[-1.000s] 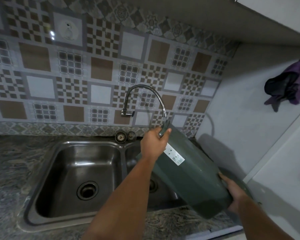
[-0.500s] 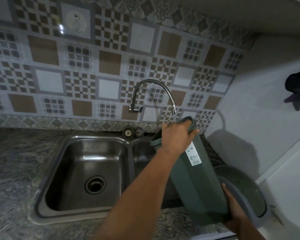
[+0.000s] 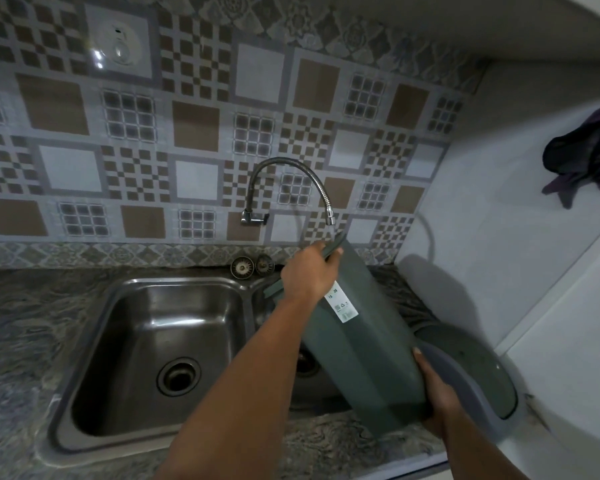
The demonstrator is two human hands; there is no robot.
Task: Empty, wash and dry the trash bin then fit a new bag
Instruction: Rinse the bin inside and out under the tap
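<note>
Your left hand (image 3: 309, 275) has its fingers curled over the rim of the dark green trash bin (image 3: 364, 341), thumb side toward you, pinching the lip at the bin's upper, far end. Your right hand (image 3: 433, 393) cups the bin's base at the lower, near end, fingers wrapped under the bottom edge; how far they reach beneath is hidden by the bin itself.

Between those 2 grips the bin's long axis runs on a slant: mouth up and away from you toward the backsplash, base down and toward your right side. The rim sits just below the spout of the gooseneck faucet (image 3: 291, 178), slightly to its right, and the open mouth faces away from you, so you cannot see inside. Whether water is running is too faint to tell.

The bin hangs over the right bowl of the double sink (image 3: 146, 341), well apart from the left bowl's drain. Your left hand is the nearer 1 to the faucet, so any shift of the mouth under the spout looks like a job for that hand, with the right acting as the pivot.

A white label (image 3: 342, 306) shows on the bin's side just below your left wrist. The grey bin lid (image 3: 471, 379) lies on the counter just beside your right hand. 2 sink strainers (image 3: 252, 266) rest behind the sink, and a purple cloth (image 3: 586, 157) hangs on the right wall.
</note>
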